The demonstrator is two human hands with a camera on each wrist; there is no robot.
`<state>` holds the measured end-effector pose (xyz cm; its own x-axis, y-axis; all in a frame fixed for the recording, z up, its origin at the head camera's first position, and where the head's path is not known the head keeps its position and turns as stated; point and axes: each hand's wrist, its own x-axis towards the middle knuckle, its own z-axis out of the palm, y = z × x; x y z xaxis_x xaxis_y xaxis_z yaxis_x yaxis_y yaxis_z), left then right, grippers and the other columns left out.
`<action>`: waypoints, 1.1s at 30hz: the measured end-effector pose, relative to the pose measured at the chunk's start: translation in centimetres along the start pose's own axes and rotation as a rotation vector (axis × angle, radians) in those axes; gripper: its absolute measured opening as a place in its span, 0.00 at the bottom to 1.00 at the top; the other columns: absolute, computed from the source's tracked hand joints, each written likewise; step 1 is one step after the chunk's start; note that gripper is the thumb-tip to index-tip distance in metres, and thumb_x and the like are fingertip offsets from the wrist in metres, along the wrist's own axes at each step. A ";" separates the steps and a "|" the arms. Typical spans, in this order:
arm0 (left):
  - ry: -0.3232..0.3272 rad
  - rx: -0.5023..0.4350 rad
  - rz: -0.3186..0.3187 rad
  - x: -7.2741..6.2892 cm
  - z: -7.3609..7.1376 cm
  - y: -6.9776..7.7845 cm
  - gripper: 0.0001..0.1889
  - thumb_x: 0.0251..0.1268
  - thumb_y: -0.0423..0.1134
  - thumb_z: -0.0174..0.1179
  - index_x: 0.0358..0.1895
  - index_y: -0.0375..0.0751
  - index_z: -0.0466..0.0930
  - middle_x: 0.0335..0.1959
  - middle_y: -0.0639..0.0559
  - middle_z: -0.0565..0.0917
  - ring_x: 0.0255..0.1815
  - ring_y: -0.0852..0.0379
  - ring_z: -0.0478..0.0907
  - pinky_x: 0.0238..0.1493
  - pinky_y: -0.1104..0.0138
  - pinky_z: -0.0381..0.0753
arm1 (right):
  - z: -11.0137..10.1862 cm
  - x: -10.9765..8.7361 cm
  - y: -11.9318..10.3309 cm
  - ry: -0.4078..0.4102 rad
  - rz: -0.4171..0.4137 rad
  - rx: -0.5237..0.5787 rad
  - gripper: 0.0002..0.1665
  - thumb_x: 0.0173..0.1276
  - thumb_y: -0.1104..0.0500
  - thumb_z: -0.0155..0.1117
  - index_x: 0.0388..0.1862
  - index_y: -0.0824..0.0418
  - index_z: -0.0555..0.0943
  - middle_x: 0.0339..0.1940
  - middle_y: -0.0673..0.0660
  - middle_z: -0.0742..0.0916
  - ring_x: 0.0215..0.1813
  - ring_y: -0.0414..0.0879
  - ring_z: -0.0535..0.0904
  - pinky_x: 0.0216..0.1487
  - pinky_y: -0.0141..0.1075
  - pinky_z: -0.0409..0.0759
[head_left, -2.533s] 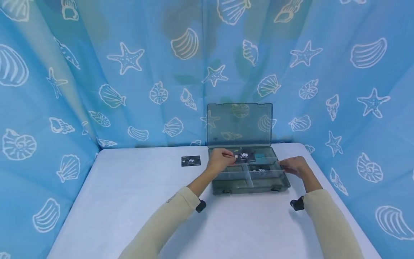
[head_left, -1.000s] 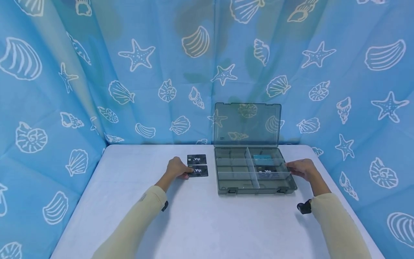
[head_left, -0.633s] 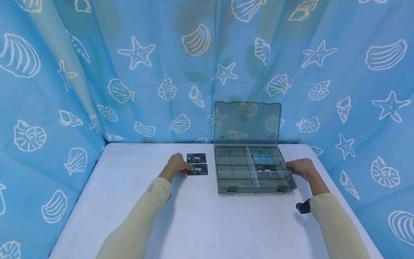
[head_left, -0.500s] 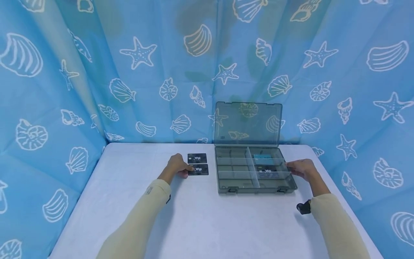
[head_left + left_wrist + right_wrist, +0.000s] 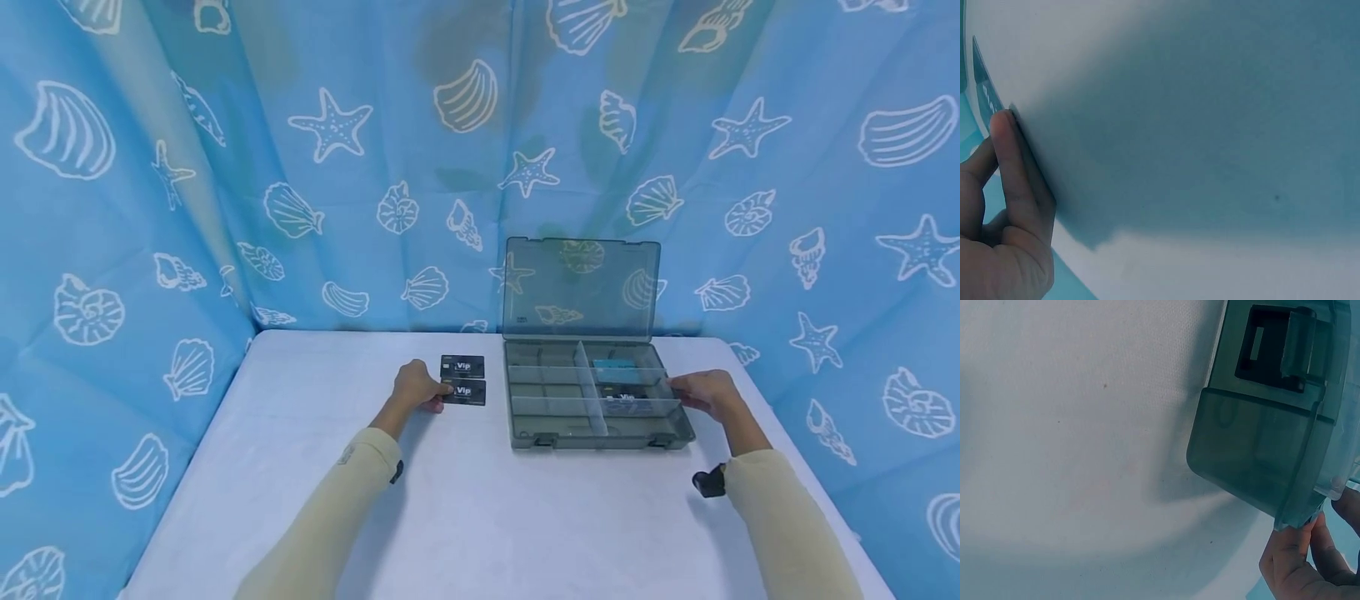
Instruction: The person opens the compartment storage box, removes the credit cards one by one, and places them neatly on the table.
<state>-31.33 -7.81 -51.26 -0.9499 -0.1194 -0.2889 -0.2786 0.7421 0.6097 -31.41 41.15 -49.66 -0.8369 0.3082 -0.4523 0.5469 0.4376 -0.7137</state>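
Observation:
Two black cards lettered "Vip" lie on the white table left of the box, one above the other in the head view. My left hand (image 5: 418, 387) pinches the left end of the nearer black card (image 5: 470, 393), thumb on top; the farther black card (image 5: 462, 367) lies just behind it. My right hand (image 5: 708, 392) grips the right wall of a see-through grey plastic box (image 5: 558, 429), whose lid (image 5: 581, 287) stands upright. In the right wrist view the fingers (image 5: 1291, 553) are at the box's corner. Inside the box's right half are a teal card (image 5: 615, 371) and another black Vip card (image 5: 626, 396).
Clear dividers (image 5: 590, 387) split the box into compartments. Two dark latches, one of them the left latch (image 5: 545, 440), are on its front wall. A blue curtain (image 5: 420, 208) with white shells and starfish hangs behind and beside the white table (image 5: 487, 517).
My left hand has carried a black card out from over the box, leftwards, down to the table in front of the other card. My right hand has stayed at the box's right side.

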 end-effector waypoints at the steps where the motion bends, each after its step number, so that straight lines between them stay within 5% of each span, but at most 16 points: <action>1: 0.001 -0.003 -0.002 0.0 0.1 0.1 0.30 0.53 0.43 0.74 0.52 0.24 0.74 0.28 0.44 0.82 0.21 0.58 0.81 0.50 0.60 0.80 | -0.1 0.0 0.0 0.000 0.002 0.003 0.33 0.70 0.60 0.60 0.66 0.79 0.64 0.63 0.72 0.72 0.64 0.65 0.71 0.62 0.50 0.75; 11: -0.008 -0.017 0.041 0.9 0.4 0.1 0.19 0.63 0.46 0.66 0.42 0.32 0.78 0.23 0.48 0.81 0.23 0.55 0.82 0.40 0.62 0.83 | -0.5 0.4 0.7 -0.002 -0.005 0.013 0.34 0.68 0.59 0.63 0.65 0.79 0.66 0.58 0.70 0.76 0.58 0.62 0.76 0.59 0.48 0.78; 16: 0.091 0.048 0.311 2.3 0.0 -0.4 0.20 0.63 0.49 0.65 0.51 0.39 0.82 0.48 0.45 0.79 0.52 0.48 0.77 0.58 0.56 0.76 | -0.4 0.2 0.6 -0.010 -0.021 0.019 0.34 0.69 0.59 0.62 0.66 0.79 0.65 0.62 0.72 0.74 0.62 0.64 0.73 0.61 0.49 0.76; 19: 0.014 0.132 0.426 3.0 -0.2 -1.0 0.29 0.56 0.49 0.72 0.59 0.39 0.80 0.64 0.45 0.72 0.68 0.45 0.64 0.72 0.53 0.61 | -0.3 0.1 0.4 -0.015 -0.022 0.025 0.34 0.69 0.60 0.61 0.66 0.79 0.64 0.63 0.73 0.73 0.64 0.65 0.71 0.62 0.49 0.75; 24: -0.122 0.217 0.450 3.2 -0.5 -1.7 0.35 0.52 0.50 0.74 0.63 0.40 0.76 0.72 0.47 0.67 0.75 0.45 0.54 0.75 0.53 0.51 | -0.2 0.1 0.4 -0.019 -0.005 0.031 0.35 0.70 0.59 0.61 0.67 0.79 0.63 0.65 0.73 0.71 0.66 0.65 0.70 0.63 0.50 0.74; 33: -0.098 0.199 0.436 2.4 -0.3 -1.8 0.38 0.53 0.51 0.73 0.67 0.39 0.71 0.72 0.43 0.65 0.75 0.43 0.56 0.74 0.52 0.53 | -0.3 0.9 0.5 0.008 0.037 0.020 0.36 0.70 0.59 0.62 0.68 0.77 0.63 0.65 0.71 0.71 0.65 0.63 0.70 0.62 0.48 0.75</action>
<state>-33.15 -9.60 -52.81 -0.9517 0.2857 -0.1120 0.1835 0.8223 0.5387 -31.91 41.91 -50.25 -0.8161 0.3302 -0.4743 0.5765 0.4088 -0.7074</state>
